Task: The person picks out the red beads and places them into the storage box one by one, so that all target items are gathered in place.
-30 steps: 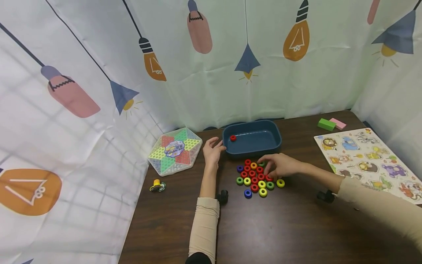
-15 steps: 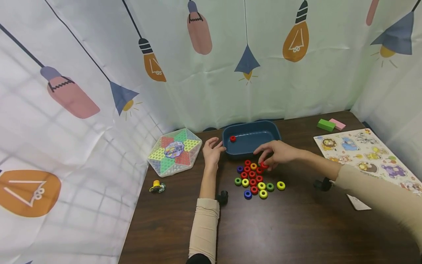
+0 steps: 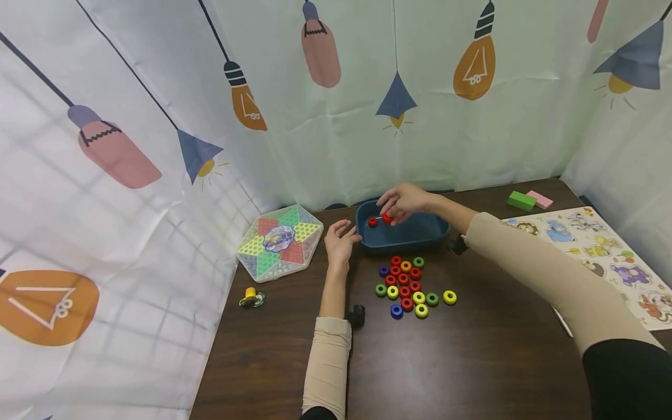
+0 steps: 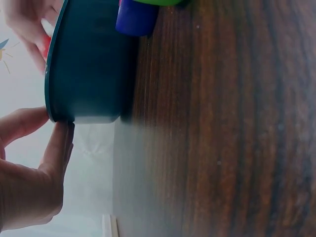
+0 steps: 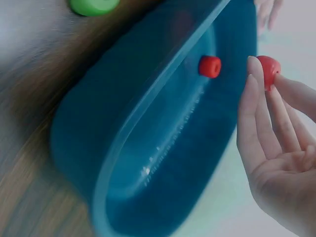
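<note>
My right hand (image 3: 406, 201) is over the dark blue plastic bin (image 3: 404, 238), pinching a red ring (image 5: 269, 70) between thumb and fingertips. Another red ring (image 5: 210, 66) lies inside the bin. My left hand (image 3: 339, 242) is at the bin's left corner; in the left wrist view its thumb and fingertips (image 4: 60, 133) hold the rim from outside. In front of the bin, several rings lie loosely clustered on the table: red rings (image 3: 403, 279), yellow rings (image 3: 421, 311), green rings (image 3: 432, 299), blue rings (image 3: 396, 311) and an orange ring (image 3: 406, 266).
A hexagonal star-patterned board game (image 3: 280, 242) lies left of the bin, with a small yellow-topped object (image 3: 251, 296) nearer me. To the right are an animal picture board (image 3: 604, 256), a green block (image 3: 522, 201) and a pink block (image 3: 541, 199). A curtain (image 3: 336, 146) hangs behind the table.
My right hand has picked a red ring from the cluster and carried it up and leftward over the bin. A few rings shifted slightly. My left hand has stayed at the bin's corner.
</note>
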Demonstrator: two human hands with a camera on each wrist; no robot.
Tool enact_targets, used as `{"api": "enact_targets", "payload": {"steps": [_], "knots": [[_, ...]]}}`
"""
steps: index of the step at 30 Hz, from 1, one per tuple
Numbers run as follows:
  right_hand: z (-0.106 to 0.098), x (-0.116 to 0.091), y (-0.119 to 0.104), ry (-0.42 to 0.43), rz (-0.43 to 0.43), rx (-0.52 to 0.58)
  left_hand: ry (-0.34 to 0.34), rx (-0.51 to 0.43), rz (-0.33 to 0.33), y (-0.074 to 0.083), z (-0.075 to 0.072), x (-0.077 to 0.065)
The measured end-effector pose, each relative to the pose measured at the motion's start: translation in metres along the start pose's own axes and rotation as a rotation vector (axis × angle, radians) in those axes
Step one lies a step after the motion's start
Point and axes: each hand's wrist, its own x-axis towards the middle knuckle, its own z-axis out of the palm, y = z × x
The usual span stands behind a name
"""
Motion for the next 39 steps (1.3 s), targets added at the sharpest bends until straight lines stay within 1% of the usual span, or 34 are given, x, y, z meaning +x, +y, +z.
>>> {"api": "enact_targets", "payload": {"steps": [4,9,13,17,19,21,24,29,33,36,39], "knots": [[0.004,0.028,0.014,0.042,0.050,-0.020,-0.003,-0.006,-0.002,0.000,0.000,0.000],[0.011,0.051,0.031,0.117,0.125,-0.037,0.001,-0.011,-0.002,0.002,-0.001,0.001],[0.014,0.056,0.041,0.155,0.129,0.001,0.005,-0.020,0.003,0.001,0.000,0.000],[0.015,0.052,0.046,0.119,0.110,0.031,-0.002,-0.016,-0.009,0.000,0.000,-0.001],[0.014,0.047,0.045,0.093,0.091,0.041,-0.008,-0.017,-0.010,0.000,0.000,-0.001],[0.012,0.040,0.042,0.079,0.064,0.028,-0.013,-0.017,-0.005,0.000,0.000,-0.001],[0.009,0.025,0.035,0.077,0.013,0.006,-0.015,-0.028,-0.007,0.001,0.000,-0.001],[0.009,-0.011,0.026,0.074,-0.082,-0.043,-0.027,-0.030,-0.022,0.002,0.001,-0.002],[0.021,-0.044,0.021,0.038,-0.127,-0.064,-0.036,-0.033,-0.023,0.002,-0.001,-0.002],[0.034,-0.066,0.022,0.003,-0.141,-0.099,-0.032,-0.025,-0.020,0.002,-0.002,-0.001],[0.046,-0.084,0.030,-0.015,-0.148,-0.192,-0.031,-0.018,-0.024,0.001,-0.002,-0.002]]}}
